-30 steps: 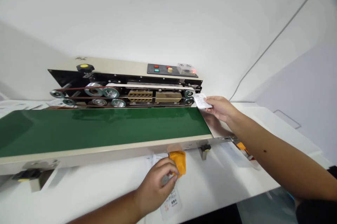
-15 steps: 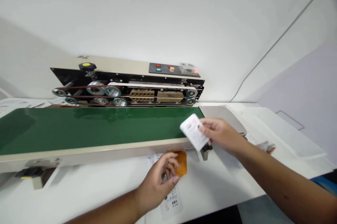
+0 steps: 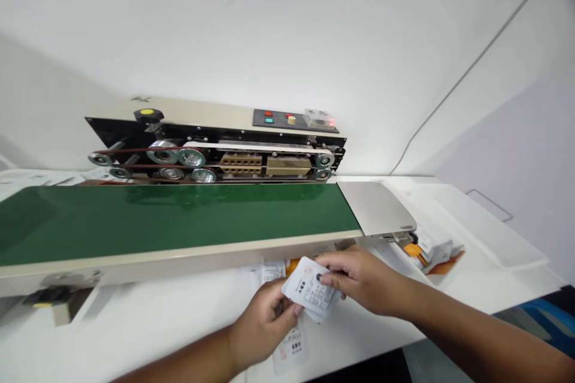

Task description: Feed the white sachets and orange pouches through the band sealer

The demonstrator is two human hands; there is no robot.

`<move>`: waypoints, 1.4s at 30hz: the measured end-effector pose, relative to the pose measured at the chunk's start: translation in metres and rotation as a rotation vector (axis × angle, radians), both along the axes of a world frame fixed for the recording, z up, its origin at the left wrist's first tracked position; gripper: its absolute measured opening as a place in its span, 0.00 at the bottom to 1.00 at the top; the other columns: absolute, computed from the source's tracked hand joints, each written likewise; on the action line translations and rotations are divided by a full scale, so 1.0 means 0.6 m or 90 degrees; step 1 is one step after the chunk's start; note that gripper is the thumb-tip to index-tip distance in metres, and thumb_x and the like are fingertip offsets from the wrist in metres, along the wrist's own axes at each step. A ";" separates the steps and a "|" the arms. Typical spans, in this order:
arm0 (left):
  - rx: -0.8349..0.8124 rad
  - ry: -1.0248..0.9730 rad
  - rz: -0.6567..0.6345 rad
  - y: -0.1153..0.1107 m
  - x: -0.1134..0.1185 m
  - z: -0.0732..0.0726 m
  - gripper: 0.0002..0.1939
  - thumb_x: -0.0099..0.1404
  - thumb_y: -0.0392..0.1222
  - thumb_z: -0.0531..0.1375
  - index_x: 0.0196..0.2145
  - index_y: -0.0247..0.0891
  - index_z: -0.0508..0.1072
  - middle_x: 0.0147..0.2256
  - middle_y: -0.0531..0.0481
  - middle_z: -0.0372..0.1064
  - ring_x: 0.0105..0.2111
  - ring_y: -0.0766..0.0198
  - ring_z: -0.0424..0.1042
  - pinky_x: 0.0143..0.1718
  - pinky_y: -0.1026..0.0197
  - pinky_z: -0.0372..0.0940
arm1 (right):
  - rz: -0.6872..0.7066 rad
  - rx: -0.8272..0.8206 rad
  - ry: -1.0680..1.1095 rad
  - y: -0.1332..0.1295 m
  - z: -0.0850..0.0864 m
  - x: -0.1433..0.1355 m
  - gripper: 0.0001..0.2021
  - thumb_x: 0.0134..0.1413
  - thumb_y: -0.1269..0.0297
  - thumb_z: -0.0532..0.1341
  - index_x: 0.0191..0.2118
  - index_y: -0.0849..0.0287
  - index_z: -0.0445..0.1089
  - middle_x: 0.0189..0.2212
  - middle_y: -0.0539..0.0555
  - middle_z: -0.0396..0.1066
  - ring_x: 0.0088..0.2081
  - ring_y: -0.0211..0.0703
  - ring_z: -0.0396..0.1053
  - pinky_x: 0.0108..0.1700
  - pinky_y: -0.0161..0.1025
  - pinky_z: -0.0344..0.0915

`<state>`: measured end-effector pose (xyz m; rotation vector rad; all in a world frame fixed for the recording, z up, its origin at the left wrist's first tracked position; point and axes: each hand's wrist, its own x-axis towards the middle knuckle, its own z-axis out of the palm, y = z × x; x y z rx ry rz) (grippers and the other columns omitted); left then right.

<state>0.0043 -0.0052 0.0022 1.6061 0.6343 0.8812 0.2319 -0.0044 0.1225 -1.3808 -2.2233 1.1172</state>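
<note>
In front of the conveyor's edge, my two hands hold small white printed packets [image 3: 311,287] that overlap like a small fan. My left hand [image 3: 265,317] pinches their lower left edge between thumb and fingers. At the upper right edge, my right hand [image 3: 366,281] is closed on them, its thumb on the printed face. An orange piece [image 3: 293,267] shows just behind the packets, mostly hidden. Below my left hand another printed packet [image 3: 291,352] lies on the white table, and a further printed packet [image 3: 273,271] shows under the conveyor's front edge.
A band sealing machine [image 3: 215,143] with rollers stands behind the green conveyor belt [image 3: 179,215]. A metal plate [image 3: 377,206] extends its right end. Several white and orange packets [image 3: 433,251] lie to the right, near a white tray [image 3: 489,227]. A black knob [image 3: 49,295] sticks out front left.
My right hand has come down and left from the belt's right end, bringing its white packet to my left hand. The orange piece at my left hand is now mostly covered.
</note>
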 end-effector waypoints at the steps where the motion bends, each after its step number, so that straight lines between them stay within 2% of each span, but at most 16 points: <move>1: -0.018 0.002 0.003 0.000 0.000 0.000 0.14 0.71 0.50 0.58 0.38 0.35 0.75 0.31 0.48 0.72 0.28 0.64 0.68 0.31 0.63 0.66 | -0.016 -0.007 0.007 -0.002 -0.001 0.001 0.11 0.63 0.68 0.58 0.45 0.51 0.78 0.34 0.50 0.78 0.31 0.42 0.73 0.32 0.36 0.66; 6: -0.069 -0.011 0.033 0.003 -0.002 0.002 0.16 0.72 0.50 0.56 0.36 0.35 0.75 0.31 0.49 0.72 0.27 0.65 0.67 0.30 0.64 0.65 | -0.145 -0.054 0.146 0.021 0.000 0.029 0.10 0.64 0.57 0.59 0.41 0.56 0.73 0.29 0.52 0.77 0.25 0.39 0.72 0.26 0.35 0.68; 9: -0.071 0.004 0.030 0.003 -0.002 0.001 0.16 0.72 0.50 0.56 0.36 0.35 0.75 0.31 0.48 0.72 0.27 0.65 0.67 0.30 0.64 0.65 | -0.328 -0.009 0.285 0.073 0.014 0.068 0.17 0.59 0.50 0.63 0.45 0.58 0.71 0.20 0.48 0.71 0.16 0.35 0.63 0.16 0.30 0.58; 11: -0.072 0.019 0.029 0.003 -0.001 0.000 0.16 0.72 0.49 0.56 0.37 0.34 0.76 0.32 0.47 0.73 0.28 0.65 0.67 0.30 0.63 0.65 | -0.441 0.044 0.389 0.113 0.025 0.094 0.17 0.57 0.52 0.65 0.46 0.59 0.71 0.17 0.45 0.65 0.14 0.31 0.57 0.14 0.28 0.52; 12: -0.072 0.027 0.029 0.002 0.000 -0.001 0.16 0.72 0.49 0.56 0.37 0.34 0.76 0.32 0.47 0.73 0.28 0.65 0.67 0.30 0.63 0.65 | -0.469 0.046 0.438 0.131 0.030 0.105 0.16 0.56 0.55 0.66 0.45 0.59 0.71 0.17 0.45 0.64 0.15 0.31 0.57 0.15 0.27 0.52; 14: -0.066 0.039 0.034 0.002 0.001 -0.001 0.16 0.72 0.49 0.56 0.37 0.34 0.76 0.32 0.47 0.73 0.28 0.65 0.67 0.30 0.63 0.65 | -0.487 0.012 0.508 0.161 0.034 0.118 0.12 0.53 0.63 0.67 0.43 0.60 0.72 0.18 0.46 0.65 0.17 0.31 0.59 0.17 0.27 0.55; 17: -0.048 0.050 0.041 0.002 0.001 -0.001 0.16 0.71 0.49 0.56 0.36 0.34 0.76 0.32 0.47 0.73 0.27 0.64 0.67 0.30 0.63 0.65 | -0.469 -0.062 0.539 0.185 0.029 0.117 0.08 0.51 0.70 0.65 0.40 0.62 0.72 0.19 0.48 0.66 0.18 0.31 0.61 0.18 0.27 0.56; 22: -0.046 0.067 0.042 0.004 0.000 -0.003 0.17 0.72 0.51 0.56 0.36 0.34 0.75 0.32 0.46 0.74 0.27 0.64 0.68 0.30 0.63 0.66 | -0.412 -0.109 0.518 0.199 0.018 0.086 0.07 0.54 0.71 0.64 0.40 0.62 0.71 0.20 0.49 0.66 0.18 0.31 0.62 0.18 0.26 0.54; 25: -0.048 0.073 0.041 0.004 -0.001 -0.006 0.19 0.72 0.52 0.55 0.36 0.34 0.76 0.32 0.45 0.74 0.27 0.64 0.69 0.29 0.63 0.66 | -0.412 -0.106 0.499 0.209 0.019 0.071 0.11 0.54 0.69 0.64 0.44 0.62 0.69 0.20 0.48 0.67 0.18 0.32 0.62 0.18 0.26 0.54; 29: -0.035 0.071 0.048 0.003 -0.001 -0.008 0.18 0.72 0.52 0.56 0.37 0.34 0.77 0.32 0.45 0.75 0.28 0.62 0.71 0.31 0.62 0.67 | -0.459 -0.003 0.436 0.211 0.017 0.061 0.22 0.53 0.62 0.67 0.52 0.56 0.63 0.23 0.47 0.69 0.19 0.35 0.64 0.18 0.29 0.56; 32: -0.029 0.060 0.049 0.002 0.000 -0.006 0.18 0.72 0.51 0.56 0.38 0.34 0.77 0.33 0.45 0.75 0.30 0.62 0.72 0.33 0.62 0.68 | -0.485 0.226 0.377 0.175 0.009 0.054 0.20 0.56 0.55 0.66 0.50 0.53 0.62 0.27 0.46 0.68 0.22 0.36 0.64 0.20 0.30 0.56; 34: -0.025 0.049 0.049 0.002 0.001 -0.003 0.17 0.72 0.51 0.56 0.38 0.34 0.77 0.33 0.45 0.76 0.30 0.62 0.72 0.34 0.62 0.68 | -0.445 0.362 0.318 0.129 0.003 0.045 0.14 0.59 0.55 0.63 0.47 0.53 0.64 0.28 0.47 0.67 0.25 0.36 0.65 0.25 0.32 0.60; 35: -0.019 0.041 0.049 0.002 0.001 -0.001 0.17 0.72 0.51 0.55 0.38 0.35 0.77 0.33 0.45 0.75 0.30 0.62 0.72 0.34 0.62 0.68 | -0.393 0.383 0.265 0.102 0.001 0.038 0.11 0.61 0.56 0.62 0.45 0.54 0.66 0.28 0.48 0.68 0.26 0.37 0.65 0.28 0.34 0.61; 37: 0.005 0.028 0.057 0.001 0.000 0.002 0.17 0.73 0.50 0.55 0.39 0.35 0.77 0.33 0.46 0.75 0.31 0.61 0.72 0.35 0.62 0.68 | -0.217 0.333 0.097 0.050 -0.005 0.019 0.10 0.61 0.57 0.62 0.44 0.55 0.71 0.29 0.50 0.71 0.27 0.39 0.66 0.30 0.36 0.62; 39: 0.045 0.026 0.070 0.001 -0.003 0.005 0.16 0.73 0.49 0.56 0.38 0.36 0.77 0.33 0.46 0.75 0.33 0.60 0.73 0.38 0.61 0.68 | -0.085 0.249 -0.019 0.011 -0.011 -0.004 0.14 0.58 0.57 0.65 0.49 0.53 0.72 0.35 0.52 0.75 0.30 0.41 0.69 0.33 0.38 0.62; 42: 0.096 0.050 0.078 0.002 -0.006 0.005 0.14 0.72 0.47 0.56 0.35 0.36 0.76 0.32 0.48 0.74 0.33 0.60 0.73 0.38 0.61 0.66 | 0.005 0.161 -0.071 -0.015 -0.017 -0.032 0.07 0.61 0.60 0.63 0.44 0.52 0.74 0.36 0.52 0.77 0.33 0.44 0.71 0.34 0.38 0.61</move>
